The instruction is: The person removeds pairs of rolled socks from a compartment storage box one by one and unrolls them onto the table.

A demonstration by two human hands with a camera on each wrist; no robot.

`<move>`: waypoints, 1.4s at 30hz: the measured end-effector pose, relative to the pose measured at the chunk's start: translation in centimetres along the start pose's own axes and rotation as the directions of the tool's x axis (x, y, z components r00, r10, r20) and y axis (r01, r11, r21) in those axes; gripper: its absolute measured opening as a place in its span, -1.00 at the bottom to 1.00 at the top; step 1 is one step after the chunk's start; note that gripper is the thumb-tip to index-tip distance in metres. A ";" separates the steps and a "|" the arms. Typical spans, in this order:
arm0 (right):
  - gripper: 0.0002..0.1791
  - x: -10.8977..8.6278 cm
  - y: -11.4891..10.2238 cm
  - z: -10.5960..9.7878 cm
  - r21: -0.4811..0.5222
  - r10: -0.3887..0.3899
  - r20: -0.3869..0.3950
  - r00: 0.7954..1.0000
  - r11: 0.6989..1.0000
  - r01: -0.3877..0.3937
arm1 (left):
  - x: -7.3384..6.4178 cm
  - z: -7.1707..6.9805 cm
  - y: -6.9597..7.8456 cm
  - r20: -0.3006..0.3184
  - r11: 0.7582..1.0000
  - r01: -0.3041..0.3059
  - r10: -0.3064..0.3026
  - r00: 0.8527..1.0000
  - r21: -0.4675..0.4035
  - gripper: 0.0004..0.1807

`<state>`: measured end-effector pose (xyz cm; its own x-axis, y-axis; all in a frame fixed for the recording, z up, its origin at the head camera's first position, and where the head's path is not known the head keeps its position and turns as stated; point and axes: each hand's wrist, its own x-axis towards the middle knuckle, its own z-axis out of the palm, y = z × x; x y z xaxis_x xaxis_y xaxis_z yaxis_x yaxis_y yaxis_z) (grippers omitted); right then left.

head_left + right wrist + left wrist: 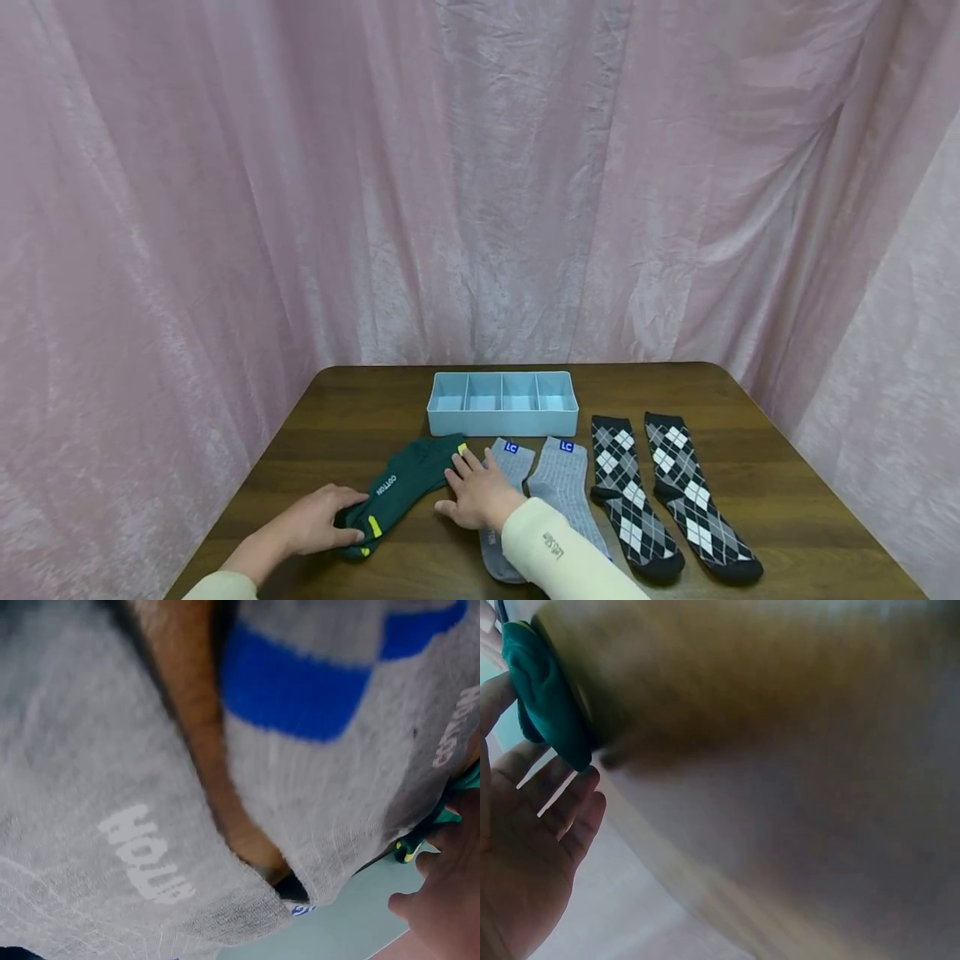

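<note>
Dark green socks (408,479) with yellow patches and the word COTTON lie slantwise at the left, one over the other. My left hand (318,521) holds their near end between thumb and fingers; the left wrist view shows the green cloth (547,697) there. My right hand (480,492) reaches over with fingers spread, its fingertips at the yellow patch on their far end. Under and beside that hand lie two grey ribbed socks (562,479) with blue LC labels, partly hidden by the hand and sleeve.
A light blue box (502,423) with several compartments stands behind the socks. Two black, grey and white argyle socks (697,500) lie side by side at the right on the brown wooden table (810,533). Pink curtains (480,183) hang behind it.
</note>
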<state>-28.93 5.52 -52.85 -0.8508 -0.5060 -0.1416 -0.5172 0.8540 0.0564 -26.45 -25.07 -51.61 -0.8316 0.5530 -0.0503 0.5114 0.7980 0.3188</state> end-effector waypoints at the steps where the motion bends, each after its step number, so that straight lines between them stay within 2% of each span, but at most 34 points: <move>1: -0.27 0.0 0.1 0.0 -0.005 -0.001 -0.006 1.000 1.000 0.001 | -0.1 0.1 0.2 -0.006 1.000 -0.003 0.003 1.000 0.009 -0.27; 5: -0.32 -0.2 0.4 -0.4 -0.031 0.001 -0.021 1.000 1.000 -0.002 | -0.5 0.4 1.4 -0.023 0.999 -0.021 0.022 0.999 0.038 -0.30; 10: -0.36 -0.5 0.6 -0.6 -0.049 0.006 -0.043 0.999 0.999 -0.008 | -1.0 0.7 2.9 -0.003 0.997 -0.065 0.065 0.998 0.037 -0.35; 12: -0.36 -0.6 0.8 -0.5 -0.038 0.002 -0.060 0.998 0.999 -0.004 | -0.8 0.7 3.1 0.004 0.994 -0.106 0.106 0.994 0.001 -0.41; 15: -0.33 -0.7 0.7 -0.4 -0.001 -0.011 -0.078 0.997 1.000 0.011 | -0.1 0.8 2.9 -0.019 0.980 -0.175 0.174 0.985 -0.093 -0.53; 17: -0.27 -0.9 0.3 -0.6 0.020 -0.027 -0.088 0.996 0.999 0.029 | 0.5 0.7 2.6 -0.029 0.976 -0.166 0.164 0.986 -0.144 -0.53; 19: -0.21 -1.1 -0.4 -0.9 0.044 -0.042 -0.084 0.996 0.998 0.046 | 1.0 0.5 2.4 -0.023 0.974 -0.135 0.133 0.991 -0.182 -0.41; 22: -0.15 -1.2 -1.4 -0.9 0.074 -0.063 -0.069 0.996 0.995 0.068 | 1.5 0.4 2.6 0.052 0.982 -0.049 0.059 0.997 -0.182 -0.16; 24: -0.14 -1.1 -1.8 -0.7 0.101 -0.068 -0.047 0.997 0.992 0.072 | 1.7 0.6 2.9 0.101 0.983 -0.033 0.052 0.994 -0.182 -0.09; 27: -0.13 -0.8 -1.6 0.0 0.124 -0.077 -0.030 0.997 0.989 0.080 | 2.0 1.2 3.6 0.136 0.986 -0.027 0.050 0.989 -0.163 -0.09; 34: -0.17 -0.3 0.4 0.4 0.084 -0.062 -0.002 0.998 0.994 0.062 | 2.5 2.7 6.0 0.115 0.994 -0.052 0.063 0.991 -0.100 -0.17; 38: -0.19 -0.7 1.3 -0.1 0.088 -0.043 -0.004 0.999 0.995 0.043 | 2.9 2.9 7.0 0.120 0.991 -0.059 0.073 0.990 -0.117 -0.25; 42: -0.22 -1.2 2.0 -0.1 0.091 -0.035 -0.057 0.998 0.995 0.040 | 3.3 2.4 7.1 0.101 0.990 -0.068 0.081 0.992 -0.126 -0.31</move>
<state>-28.94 7.80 -52.44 -0.8362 -0.5415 -0.0866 -0.5402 0.8406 -0.0399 -25.00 -17.02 -51.78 -0.7611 0.6375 -0.1200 0.5357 0.7220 0.4379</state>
